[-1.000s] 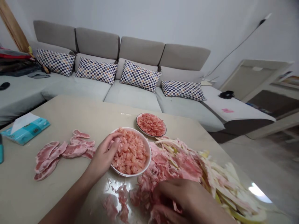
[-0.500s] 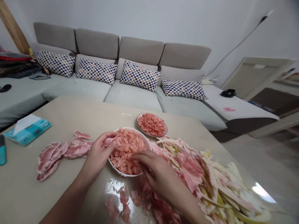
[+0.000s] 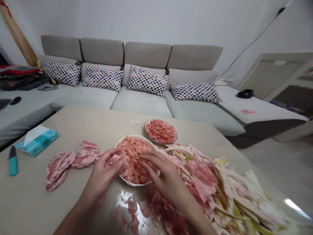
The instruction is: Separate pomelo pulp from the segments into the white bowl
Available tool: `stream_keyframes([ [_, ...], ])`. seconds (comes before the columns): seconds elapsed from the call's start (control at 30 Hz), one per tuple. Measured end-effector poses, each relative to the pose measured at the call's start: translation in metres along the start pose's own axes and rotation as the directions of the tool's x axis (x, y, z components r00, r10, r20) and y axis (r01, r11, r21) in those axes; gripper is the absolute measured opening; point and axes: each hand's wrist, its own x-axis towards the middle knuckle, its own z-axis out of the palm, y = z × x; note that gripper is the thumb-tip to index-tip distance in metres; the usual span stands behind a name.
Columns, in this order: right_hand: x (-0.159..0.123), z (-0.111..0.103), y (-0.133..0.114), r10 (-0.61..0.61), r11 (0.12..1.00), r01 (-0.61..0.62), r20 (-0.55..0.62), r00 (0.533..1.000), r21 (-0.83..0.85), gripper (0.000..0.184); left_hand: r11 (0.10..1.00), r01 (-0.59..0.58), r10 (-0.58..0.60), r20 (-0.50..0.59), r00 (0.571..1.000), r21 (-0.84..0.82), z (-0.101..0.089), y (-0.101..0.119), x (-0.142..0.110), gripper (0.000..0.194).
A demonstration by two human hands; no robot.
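Note:
My left hand (image 3: 102,173) holds a pink pomelo segment (image 3: 116,159) just above the near-left rim of a white bowl (image 3: 119,142), which is heaped with pink pulp (image 3: 133,160). My right hand (image 3: 163,173) reaches over the bowl's right side, its fingertips on the pulp and close to the left hand. Behind the bowl, a small white plate (image 3: 146,125) also holds pulp. Peeled segments (image 3: 70,166) lie on the table (image 3: 73,122) to the left. A large pile of pink membrane and pale rind (image 3: 202,176) lies to the right.
Torn pink membrane (image 3: 132,209) lies on the glossy beige table in front of the bowl. A tissue pack (image 3: 37,142) and a teal-handled knife (image 3: 13,164) sit at the left. Beyond the table's far edge stands a grey sofa (image 3: 141,104) with checked cushions.
My right hand has moved from the pile at lower right to over the bowl. My left hand now holds a segment above the rim. The view has shifted slightly.

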Motion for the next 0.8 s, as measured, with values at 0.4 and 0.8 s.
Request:
stream_keyframes([
  [0.4,-0.007,0.022,-0.011,0.144,0.952,-0.154,0.057,0.988,0.263,0.027,1.0,-0.002,0.003,0.034,0.999,-0.026,0.01,-0.012,-0.016,0.036],
  [0.8,0.0,0.017,-0.014,0.25,0.888,-0.266,0.09,0.964,0.375,0.014,0.993,-0.038,0.026,0.103,0.994,0.113,0.007,-0.008,-0.013,0.02],
])
